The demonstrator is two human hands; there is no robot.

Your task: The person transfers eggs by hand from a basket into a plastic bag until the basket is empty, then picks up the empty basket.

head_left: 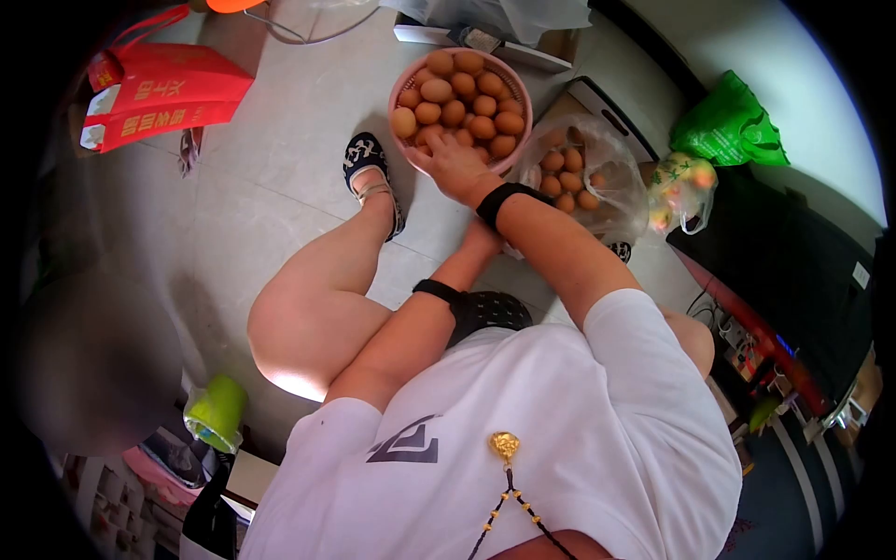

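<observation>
A pink plastic basket [525,93] full of brown eggs [436,91] stands on the floor in front of me. My right hand [455,170] reaches over its near rim, fingers curled at an egg [427,136] on the near side. Below the right wrist is my left hand [483,238], close to a clear plastic bag [623,191]. My right forearm covers its fingers, so their hold cannot be seen. More brown eggs [553,161] lie inside the bag, right of the basket.
A red paper bag [173,93] stands at the upper left. On the right are a green bag [733,121], a bag of fruit [681,187] and a large black panel [779,271]. A lime-green bin [217,411] sits lower left. An open box [485,47] lies behind the basket.
</observation>
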